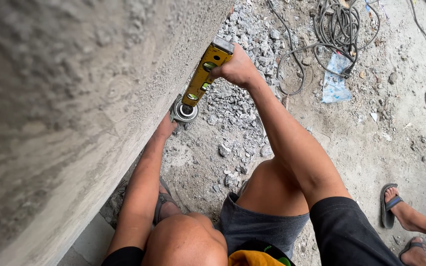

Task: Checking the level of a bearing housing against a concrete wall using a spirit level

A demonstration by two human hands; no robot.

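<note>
Right hand (236,69) clamped on yellow spirit level (204,74) held against concrete wall (75,113); left hand (166,127) fingers hidden, grip untellable, by round metal fitting (183,112); best kept flush, bubble watched.

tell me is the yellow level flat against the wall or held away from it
Against it: the yellow level lies along the concrete wall, gripped by the right hand.
</note>
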